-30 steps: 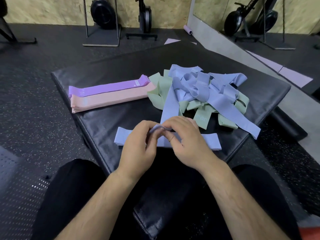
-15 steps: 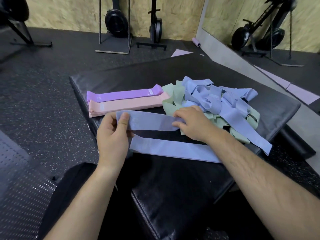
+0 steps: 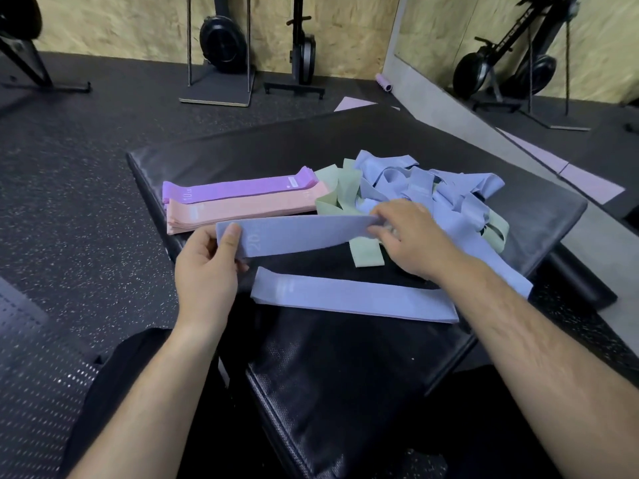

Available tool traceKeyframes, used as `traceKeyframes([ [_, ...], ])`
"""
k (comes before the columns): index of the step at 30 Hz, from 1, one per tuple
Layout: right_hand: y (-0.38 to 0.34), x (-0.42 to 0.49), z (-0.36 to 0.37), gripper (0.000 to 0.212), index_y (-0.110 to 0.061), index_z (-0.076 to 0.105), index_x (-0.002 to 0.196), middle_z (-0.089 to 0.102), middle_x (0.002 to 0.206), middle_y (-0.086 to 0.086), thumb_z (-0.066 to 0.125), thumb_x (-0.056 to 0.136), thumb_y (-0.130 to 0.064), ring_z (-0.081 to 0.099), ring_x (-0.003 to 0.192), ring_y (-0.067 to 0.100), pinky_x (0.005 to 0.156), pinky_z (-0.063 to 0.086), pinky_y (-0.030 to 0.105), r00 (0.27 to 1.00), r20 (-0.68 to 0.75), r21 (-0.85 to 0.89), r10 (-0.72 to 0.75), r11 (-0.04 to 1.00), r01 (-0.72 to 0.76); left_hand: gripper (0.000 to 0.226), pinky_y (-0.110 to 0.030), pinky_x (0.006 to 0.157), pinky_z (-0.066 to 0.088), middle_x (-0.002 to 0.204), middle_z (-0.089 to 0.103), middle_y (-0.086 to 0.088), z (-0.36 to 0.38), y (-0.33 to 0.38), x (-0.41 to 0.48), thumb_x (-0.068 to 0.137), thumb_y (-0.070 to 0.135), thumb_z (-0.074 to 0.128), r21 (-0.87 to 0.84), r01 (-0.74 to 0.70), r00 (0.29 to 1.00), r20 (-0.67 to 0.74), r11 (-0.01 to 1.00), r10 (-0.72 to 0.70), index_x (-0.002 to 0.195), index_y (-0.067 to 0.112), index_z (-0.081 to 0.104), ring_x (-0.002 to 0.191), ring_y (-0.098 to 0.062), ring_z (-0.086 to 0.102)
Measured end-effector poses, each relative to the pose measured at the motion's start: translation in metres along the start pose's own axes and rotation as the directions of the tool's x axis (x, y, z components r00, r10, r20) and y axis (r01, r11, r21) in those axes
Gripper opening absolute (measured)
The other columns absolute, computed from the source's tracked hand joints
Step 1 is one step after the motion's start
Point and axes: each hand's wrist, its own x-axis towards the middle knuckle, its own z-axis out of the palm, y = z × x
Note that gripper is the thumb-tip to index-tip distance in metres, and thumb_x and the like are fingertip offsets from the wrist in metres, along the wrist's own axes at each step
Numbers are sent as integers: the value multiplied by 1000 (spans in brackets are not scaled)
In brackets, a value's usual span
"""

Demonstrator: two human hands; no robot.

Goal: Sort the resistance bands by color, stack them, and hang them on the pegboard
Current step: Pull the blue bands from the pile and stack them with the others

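Note:
I hold a blue band marked 20 stretched flat above the black mat. My left hand pinches its left end with the thumb on top. My right hand grips its right end at the edge of the pile. Another blue band lies flat on the mat just below. A tangled pile of blue bands and green bands sits behind my right hand. To the left lie a purple stack and a pink stack, side by side.
The mat's near edge drops off toward my legs. Speckled rubber floor surrounds it. Gym machines stand along the wooden back wall. A mirror leans at the right, a small purple roller near its foot.
Both hands lifted a blue band from the near stack area and pulled it out flat, moving apart and away from me. The camera view has tilted forward.

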Motion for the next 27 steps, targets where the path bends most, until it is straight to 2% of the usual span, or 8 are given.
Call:
traceKeyframes([
  [3, 3, -5, -21, 14, -20, 61, 101, 59, 88, -6, 65, 96, -33, 48, 87, 20, 90, 28, 30, 993, -115, -35, 35, 999, -39, 22, -28, 62, 45, 68, 59, 7, 1, -1, -1, 99, 29, 64, -41, 35, 999, 8, 999, -35, 91, 9, 68, 61, -10, 50],
  [6, 12, -22, -38, 16, -25, 59, 104, 60, 91, -9, 68, 93, -32, 52, 87, 19, 89, 34, 31, 981, -123, 18, 147, 989, -146, 19, -21, 61, 44, 66, 57, 15, 2, -2, 0, 98, 30, 66, -37, 50, 999, -3, 998, -51, 86, 16, 70, 62, -6, 48],
  [8, 16, -36, -46, 22, -32, 58, 106, 60, 96, -9, 72, 91, -26, 55, 80, 9, 83, 44, 30, 957, -99, 234, 273, 941, -244, 19, -17, 59, 41, 69, 55, 11, 2, -2, -1, 97, 29, 67, -35, 54, 999, -6, 998, -54, 83, 17, 70, 61, -6, 43],
  [12, 18, -68, -52, 29, -33, 60, 108, 65, 90, -4, 72, 93, -11, 58, 68, 5, 74, 51, 21, 880, -100, 678, 464, 679, -281, 24, -15, 56, 41, 72, 48, -1, 1, -2, -1, 95, 30, 71, -19, 60, 998, 18, 998, -59, 83, 8, 71, 62, -9, 39],
  [15, 19, -95, -43, 24, -21, 60, 115, 67, 85, 1, 66, 96, -7, 56, 59, 1, 64, 47, 13, 818, -118, 779, 563, 564, -276, 17, -35, 66, 54, 74, 57, 0, 0, -5, -2, 90, 37, 75, 12, 80, 996, 28, 997, -80, 83, 21, 74, 63, -11, 48],
  [18, 19, -115, -22, 23, -26, 61, 106, 66, 84, 2, 67, 95, -7, 57, 62, -1, 67, 46, 13, 778, -139, 790, 612, 542, -285, 19, -46, 72, 58, 74, 64, 5, 0, -11, -7, 89, 41, 75, 99, 73, 996, 35, 992, -77, 82, 24, 73, 64, -14, 57],
  [23, 27, -131, -6, 27, -33, 63, 98, 64, 86, 3, 69, 94, -7, 60, 73, 5, 73, 48, 10, 789, -133, 763, 599, 570, -305, 17, -17, 70, 46, 77, 67, 13, 2, -16, -17, 92, 37, 72, 254, -33, 999, 35, 967, 25, 86, 21, 71, 67, 1, 55],
  [27, 33, -138, -1, 25, -35, 66, 94, 66, 93, -3, 69, 93, -11, 57, 76, 6, 75, 49, 11, 811, -141, 681, 568, 650, -337, 17, -7, 69, 40, 83, 66, 8, 3, -15, -25, 93, 33, 71, 396, -137, 990, 83, 908, 114, 92, 17, 70, 70, 2, 54],
])
